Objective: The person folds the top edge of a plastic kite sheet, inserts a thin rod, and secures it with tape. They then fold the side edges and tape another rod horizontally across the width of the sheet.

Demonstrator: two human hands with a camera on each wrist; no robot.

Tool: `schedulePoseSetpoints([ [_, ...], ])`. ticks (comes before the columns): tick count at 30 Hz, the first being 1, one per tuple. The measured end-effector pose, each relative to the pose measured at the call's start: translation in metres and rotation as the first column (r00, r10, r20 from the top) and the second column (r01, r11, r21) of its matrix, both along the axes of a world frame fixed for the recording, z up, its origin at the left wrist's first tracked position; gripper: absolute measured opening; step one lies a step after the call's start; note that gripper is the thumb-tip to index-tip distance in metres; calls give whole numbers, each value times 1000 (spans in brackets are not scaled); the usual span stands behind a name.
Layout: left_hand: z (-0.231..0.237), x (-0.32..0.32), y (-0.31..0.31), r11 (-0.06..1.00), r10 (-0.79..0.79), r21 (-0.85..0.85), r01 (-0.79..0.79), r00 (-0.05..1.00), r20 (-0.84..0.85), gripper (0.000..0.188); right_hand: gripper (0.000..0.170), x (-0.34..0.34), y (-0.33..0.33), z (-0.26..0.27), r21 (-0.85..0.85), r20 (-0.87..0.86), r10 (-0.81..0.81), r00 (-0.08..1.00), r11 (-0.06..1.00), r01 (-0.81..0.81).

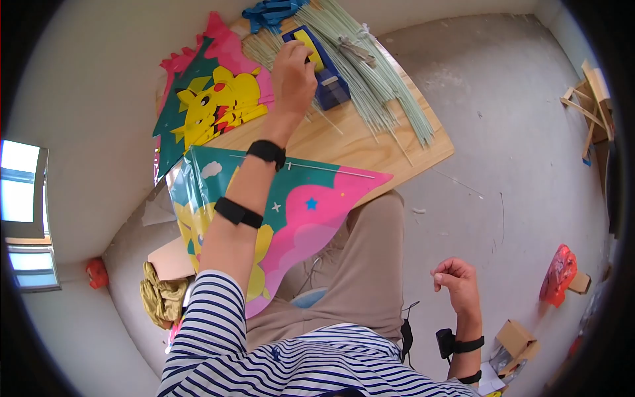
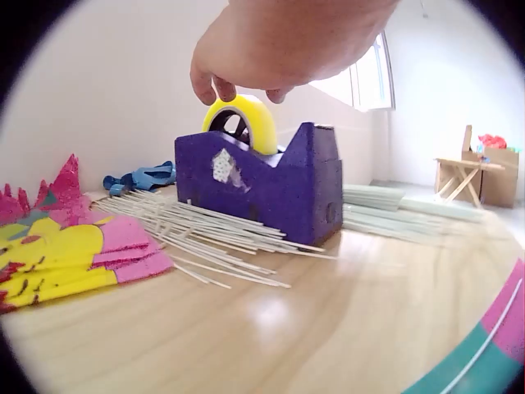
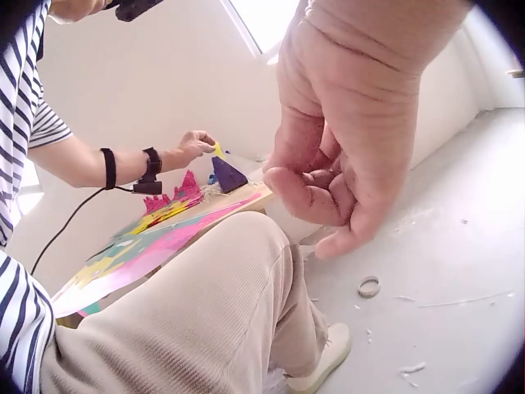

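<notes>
My left hand [image 1: 294, 83] reaches over a blue tape dispenser [image 1: 333, 94] on the wooden table, its fingers bent down close above the yellow tape roll [image 2: 262, 130]. The left wrist view shows its fingertips [image 2: 223, 92] right at the top of the roll. A triangular green and pink printed sheet [image 1: 301, 228] lies under my left forearm, across the table edge and my lap, with a thin white stick [image 1: 337, 170] along its upper edge. My right hand [image 3: 353, 139] hangs beside my right knee over the floor, fingers loosely curled and holding nothing.
Bundles of thin pale sticks [image 1: 380, 83] lie right of the dispenser, with blue straps [image 1: 271, 12] behind. Another printed sheet [image 1: 221, 99] lies at the table's left. A tape ring [image 3: 368, 286] and scraps are on the floor; a red bag [image 1: 561, 274] stands at the right.
</notes>
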State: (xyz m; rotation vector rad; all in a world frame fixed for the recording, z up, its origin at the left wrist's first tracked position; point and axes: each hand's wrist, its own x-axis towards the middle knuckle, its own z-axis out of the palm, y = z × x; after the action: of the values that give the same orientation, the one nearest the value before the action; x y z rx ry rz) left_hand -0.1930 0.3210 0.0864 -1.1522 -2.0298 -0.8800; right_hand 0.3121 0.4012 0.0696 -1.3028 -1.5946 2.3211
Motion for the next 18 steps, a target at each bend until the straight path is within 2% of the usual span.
schedulePoseSetpoints([
  [3,4,39,-17,995,78,36,-97,932,354,12,7,-1,-1,-2,4,-13,-3,1000,1000,3],
  [4,2,51,-21,983,-31,156,-96,754,656,11,6,-1,-1,-3,10,-12,-1,1000,1000,1],
  [5,-4,62,-24,954,-171,267,-137,482,859,10,6,-1,-1,-3,16,-12,0,1000,1000,0],
  [6,-10,68,-25,912,-323,351,-214,156,933,9,6,-1,-2,-4,17,-17,0,1000,1000,0],
  [7,-17,70,-24,865,-430,403,-300,-28,902,10,6,-1,-2,-4,17,-21,2,1000,1000,-2],
  [9,-29,70,-18,756,-628,437,-488,-350,695,10,6,-1,-2,-6,18,-29,5,1000,1000,-5],
  [12,-31,71,0,640,-745,447,-625,-363,560,13,6,1,-2,-10,14,-41,1,999,1000,-1],
  [18,-30,71,16,542,-806,410,-734,-315,501,8,6,2,-2,-16,-1,-60,-3,998,1000,3],
])
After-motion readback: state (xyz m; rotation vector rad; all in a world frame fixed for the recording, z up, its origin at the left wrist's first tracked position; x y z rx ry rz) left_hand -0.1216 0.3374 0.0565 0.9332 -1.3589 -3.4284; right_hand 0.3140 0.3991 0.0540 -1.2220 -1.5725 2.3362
